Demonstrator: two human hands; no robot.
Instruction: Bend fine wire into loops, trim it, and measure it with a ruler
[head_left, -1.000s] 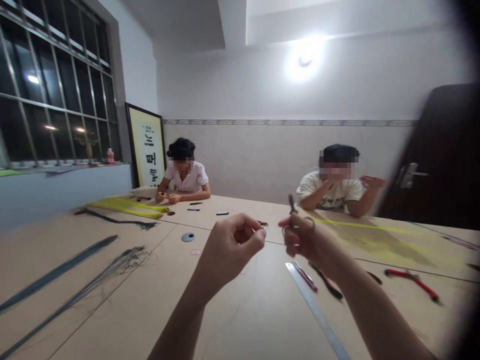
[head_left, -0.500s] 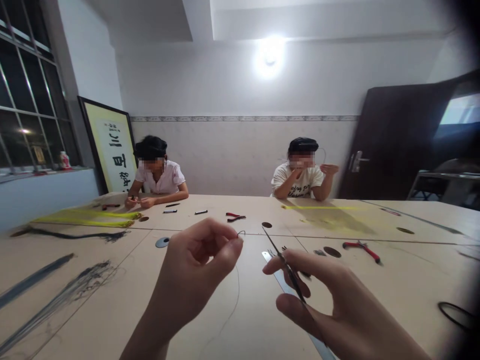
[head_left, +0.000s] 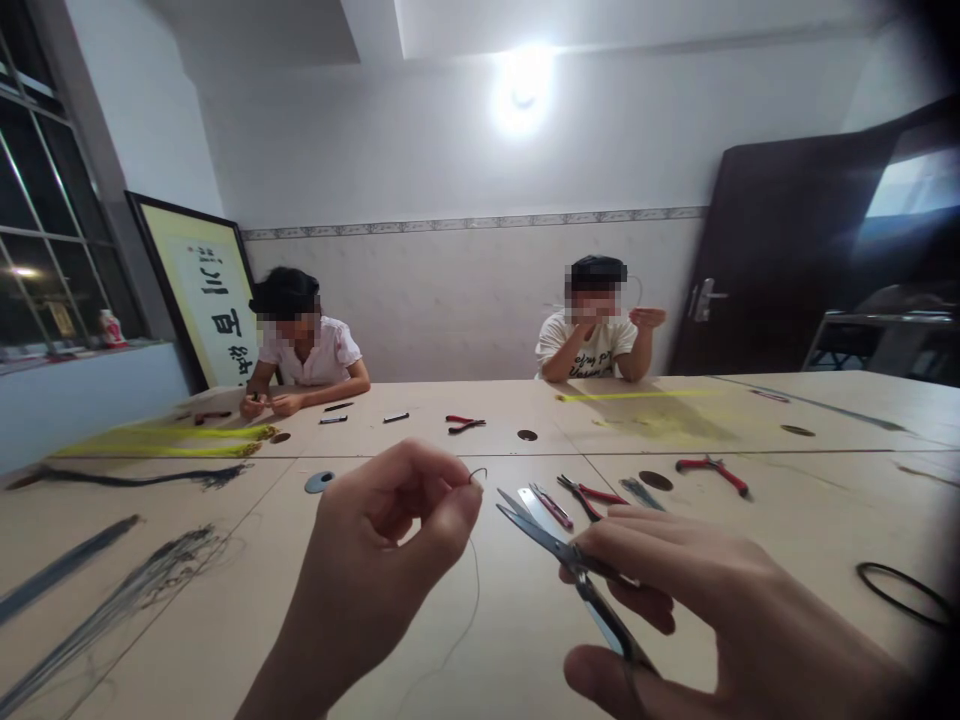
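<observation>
My left hand (head_left: 397,550) is closed in a pinch, thumb against forefinger. Between the fingertips a small, dark fish hook (head_left: 481,472) shows its curved end. Below the pinch a thin line (head_left: 474,590) hangs down in front of the table. My right hand (head_left: 675,590) holds a pair of metal scissors (head_left: 559,548) with the fingers about its handles. The scissor blades are a little apart and point up and left toward the hook, without touching it. Part of the handles is hidden by my fingers.
Past the scissors lie a metal ruler (head_left: 534,505), a small cutter (head_left: 553,506) and red-handled pliers (head_left: 592,493). More pliers (head_left: 712,474) lie at right, near a black ring (head_left: 904,592). Bundles of line (head_left: 142,580) cover the left side. Two people sit across the table (head_left: 420,680).
My right hand has turned the scissors, so their blades now show apart and tilt toward the left hand. The left hand keeps its pinch. The whole view has shifted slightly.
</observation>
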